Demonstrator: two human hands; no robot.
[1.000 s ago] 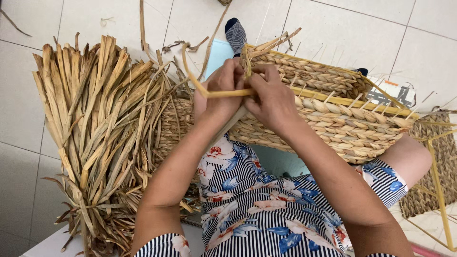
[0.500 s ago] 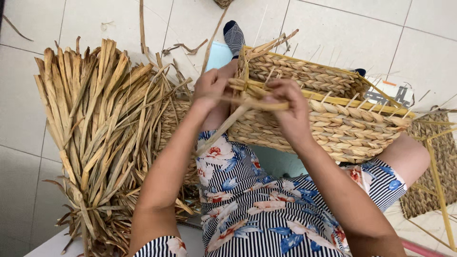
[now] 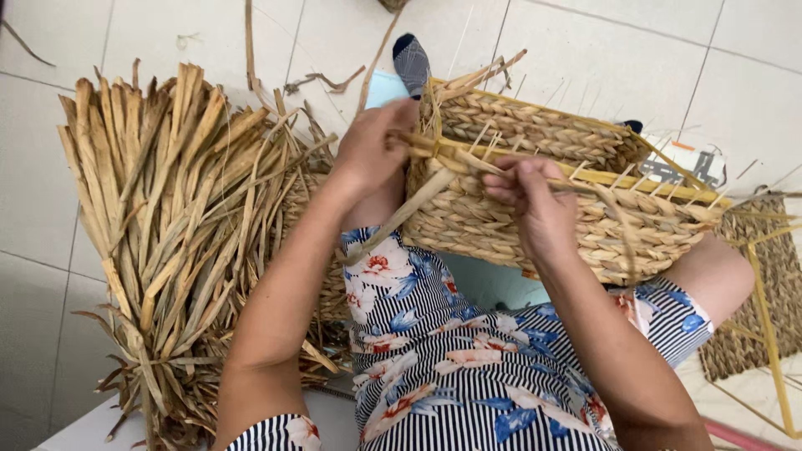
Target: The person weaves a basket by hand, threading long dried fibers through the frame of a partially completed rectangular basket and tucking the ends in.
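A half-woven basket (image 3: 585, 213) of dried straw on a yellow wire frame rests across my lap, tilted on its side. My left hand (image 3: 376, 146) grips the basket's near left corner, fingers closed on the rim and a strand there. My right hand (image 3: 539, 205) pinches a flat dried straw strand (image 3: 418, 209) at the rim; the strand trails down to the left across the basket's side. Thin upright stakes stick out along the rim.
A big bundle of dried straw leaves (image 3: 167, 242) lies on the white tile floor to my left. A second yellow frame with woven panel (image 3: 764, 284) sits at the right. My socked foot (image 3: 411, 63) shows beyond the basket. Loose strands litter the tiles.
My hands have moved apart along the rim. The right hand has pulled the strand through and shifted right, and the loose end now hangs down to the left.
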